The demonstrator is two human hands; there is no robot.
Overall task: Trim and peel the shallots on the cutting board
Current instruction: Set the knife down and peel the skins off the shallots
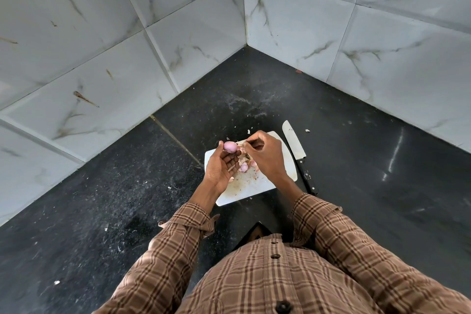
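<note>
My left hand (221,168) holds a pale pink peeled shallot (228,146) at its fingertips, above the left part of the white cutting board (244,191). My right hand (265,154) hovers just to the right, with thumb and forefinger pinched on a thin strip of shallot skin (251,142). Under the hands, more peeled shallots (244,167) and a heap of papery skins lie on the board, partly hidden by my fingers.
A knife (297,150) with a black handle lies on the dark countertop (344,160) just right of the board, blade pointing away from me. Skin scraps dot the counter. Marble-tiled walls (356,33) meet in a corner behind.
</note>
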